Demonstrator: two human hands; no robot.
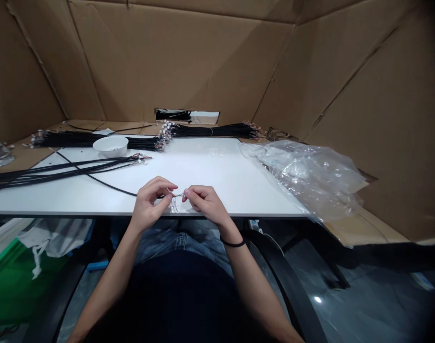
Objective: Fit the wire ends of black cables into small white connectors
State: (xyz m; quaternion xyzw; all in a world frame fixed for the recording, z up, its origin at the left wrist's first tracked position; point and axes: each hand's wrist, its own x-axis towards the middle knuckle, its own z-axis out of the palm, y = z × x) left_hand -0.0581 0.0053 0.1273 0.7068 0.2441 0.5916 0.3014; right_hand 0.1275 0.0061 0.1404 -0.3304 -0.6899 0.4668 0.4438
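Cardboard walls are enclosing a white desk. At its near edge, the left hand and right hand are both pinching the wired end of a black cable. Cable bundles and a white bowl are lying far left.

We see even, fairly bright overhead light on the white tabletop, the brightest area. Toward 3 o'clock the clear plastic bag shows soft glare. From 7 to 5 o'clock everything sinks into shadow, with one glint on the floor. Corners darken and edge lines bow. The thin wires at centre are too fine to resolve.
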